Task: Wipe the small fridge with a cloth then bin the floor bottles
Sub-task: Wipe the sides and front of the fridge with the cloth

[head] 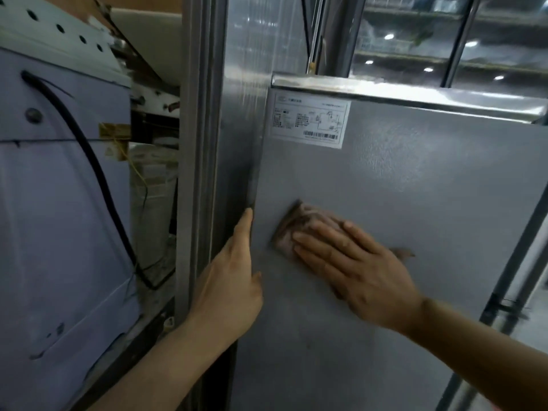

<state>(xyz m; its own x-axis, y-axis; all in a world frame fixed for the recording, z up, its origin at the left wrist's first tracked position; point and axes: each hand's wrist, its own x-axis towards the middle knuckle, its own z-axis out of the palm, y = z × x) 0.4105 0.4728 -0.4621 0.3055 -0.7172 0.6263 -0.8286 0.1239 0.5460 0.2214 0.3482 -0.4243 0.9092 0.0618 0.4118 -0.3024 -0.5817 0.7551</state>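
The small fridge (415, 179) fills the right half of the view as a grey textured panel with a shiny metal top edge and a white rating label (310, 123). My right hand (353, 268) lies flat on this panel and presses a brownish cloth (296, 225) against it; only the cloth's upper left part and a small corner at the right show. My left hand (232, 280) rests along the panel's left edge, fingers straight and pointing up, holding nothing. No bottles are in view.
A grey metal post (201, 143) stands directly left of the fridge. Further left is a pale appliance back (59, 203) with a black cable (98, 173) hanging across it. Window glass with light reflections (430, 43) rises behind the fridge.
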